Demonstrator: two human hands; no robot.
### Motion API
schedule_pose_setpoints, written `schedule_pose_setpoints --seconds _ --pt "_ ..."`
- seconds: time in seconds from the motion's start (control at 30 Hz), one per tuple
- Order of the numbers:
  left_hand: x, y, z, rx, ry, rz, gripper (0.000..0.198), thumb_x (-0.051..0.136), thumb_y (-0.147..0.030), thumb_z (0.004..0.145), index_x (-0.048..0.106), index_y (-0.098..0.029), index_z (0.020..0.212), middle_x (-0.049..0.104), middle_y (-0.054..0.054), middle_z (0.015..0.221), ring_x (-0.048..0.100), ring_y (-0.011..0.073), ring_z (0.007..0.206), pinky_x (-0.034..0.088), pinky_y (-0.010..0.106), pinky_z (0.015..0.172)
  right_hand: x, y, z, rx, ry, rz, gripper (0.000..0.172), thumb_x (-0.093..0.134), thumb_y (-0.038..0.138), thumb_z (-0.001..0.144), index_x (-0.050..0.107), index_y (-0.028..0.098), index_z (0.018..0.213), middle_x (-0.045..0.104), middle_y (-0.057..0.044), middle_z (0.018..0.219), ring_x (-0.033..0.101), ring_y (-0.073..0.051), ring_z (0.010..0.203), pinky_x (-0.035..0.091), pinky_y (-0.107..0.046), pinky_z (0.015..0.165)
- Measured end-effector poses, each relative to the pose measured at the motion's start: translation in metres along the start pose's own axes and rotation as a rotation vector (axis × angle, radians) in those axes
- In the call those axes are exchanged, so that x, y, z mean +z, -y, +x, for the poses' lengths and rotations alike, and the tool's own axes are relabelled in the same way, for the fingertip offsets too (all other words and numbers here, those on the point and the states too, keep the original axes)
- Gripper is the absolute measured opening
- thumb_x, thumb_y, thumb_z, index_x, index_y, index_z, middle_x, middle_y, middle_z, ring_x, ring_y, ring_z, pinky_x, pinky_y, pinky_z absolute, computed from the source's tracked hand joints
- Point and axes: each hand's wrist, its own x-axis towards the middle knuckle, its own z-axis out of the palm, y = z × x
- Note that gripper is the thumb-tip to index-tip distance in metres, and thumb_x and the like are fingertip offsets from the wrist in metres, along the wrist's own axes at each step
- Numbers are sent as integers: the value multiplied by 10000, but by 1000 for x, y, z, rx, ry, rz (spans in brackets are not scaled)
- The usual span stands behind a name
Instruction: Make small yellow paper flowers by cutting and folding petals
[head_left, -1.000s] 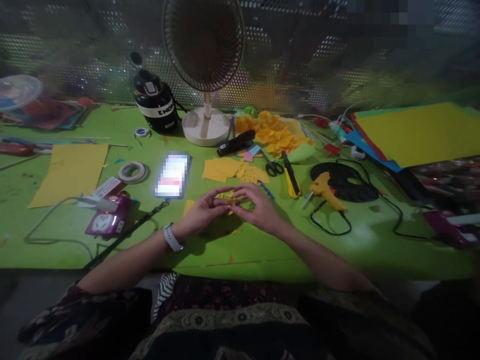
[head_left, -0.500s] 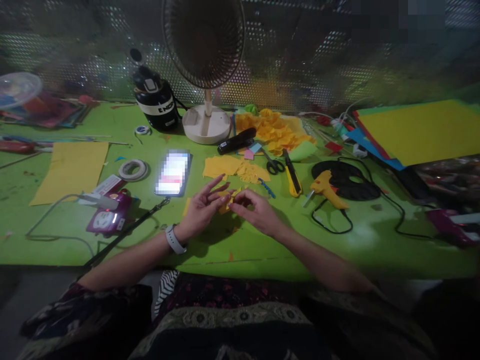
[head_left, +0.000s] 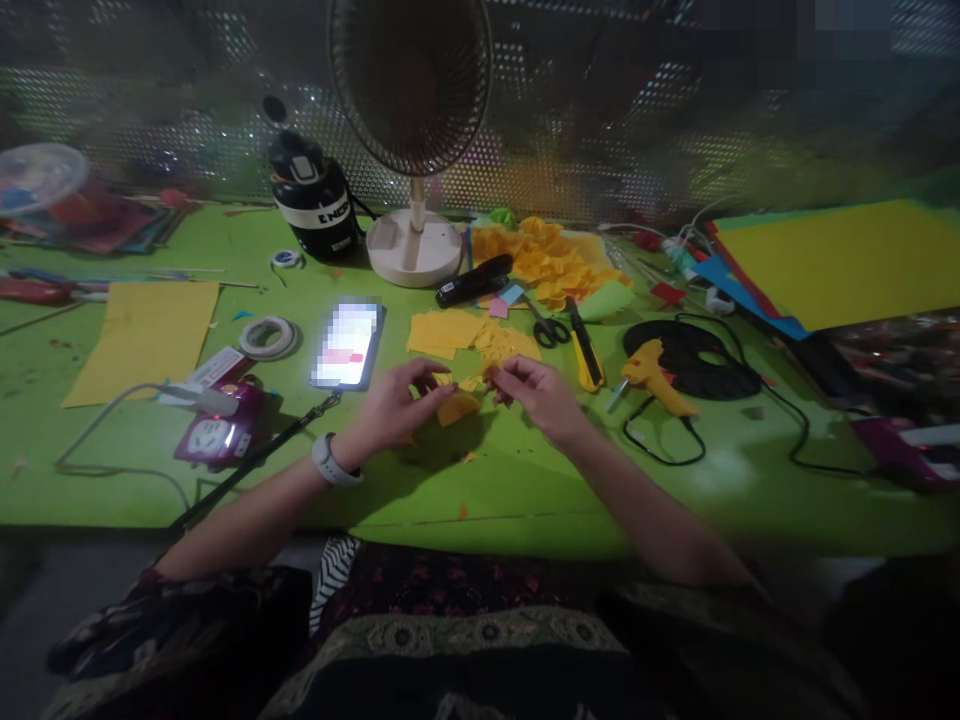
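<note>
My right hand (head_left: pixel 541 400) is closed in a pinch, with a small yellow paper piece (head_left: pixel 491 374) at its fingertips. To its left, my left hand (head_left: pixel 396 405) hovers low, thumb and fingers apart, over small cut pieces of yellow paper. One rounded orange-yellow paper piece (head_left: pixel 458 407) lies just under the left thumb. Behind the hands are a stack of yellow paper strips (head_left: pixel 442 333) and a heap of yellow paper cuttings (head_left: pixel 504 340). The right fingers partly cover the heap's near edge.
Scissors (head_left: pixel 551 328), a yellow cutter knife (head_left: pixel 586 350) and a corded glue gun (head_left: pixel 656 378) lie to the right. Left are a lit phone (head_left: pixel 346 345), a tape roll (head_left: pixel 268 339) and a purple socket block (head_left: pixel 221 425). A fan (head_left: pixel 414 250) and bottle (head_left: pixel 319 210) stand behind.
My hands, which were together at a yellow paper piece, have moved apart. The right hand went slightly right and up with a small piece; the left drew back, uncovering the rounded piece.
</note>
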Motion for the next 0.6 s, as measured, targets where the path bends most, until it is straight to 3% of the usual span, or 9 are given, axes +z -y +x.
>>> schedule_pose_setpoints --seconds 0.13,0.27,0.43,0.5,0.6 --pt "-3 4 2 107 6 305 254 871 -292 574 669 -200 697 529 58 730 536 269 867 400 358 816 -9 0 3 13 36 -126 410 631 595 817 629 186 792 644 -15 739 582 -125 658 492 -286 666" --pt "1 16 3 138 87 459 188 793 -234 610 613 -213 662 512 51 729 481 241 763 371 377 809 -6 -12 5 -113 40 -295 415 630 594 822 642 189 730 617 -34 820 584 -156 769 493 -319 730" --pt "8 28 3 156 143 437 108 699 -203 660 595 -228 678 532 44 720 467 224 723 366 355 763 -3 -22 4 -170 129 -441 335 678 511 830 688 192 728 626 -79 1079 600 -206 994 482 -381 852" --pt "10 28 2 146 158 417 76 679 -194 695 611 -227 706 565 41 729 482 214 709 368 343 738 -2 -24 3 -177 140 -484 285 687 460 841 692 194 738 636 -74 1052 601 -207 977 479 -376 831" --pt "11 25 -2 97 154 299 57 685 -242 769 633 -218 773 624 32 741 514 183 658 384 316 674 -1 -25 3 -138 121 -462 296 667 469 853 679 188 759 638 -40 858 591 -171 782 473 -321 697"
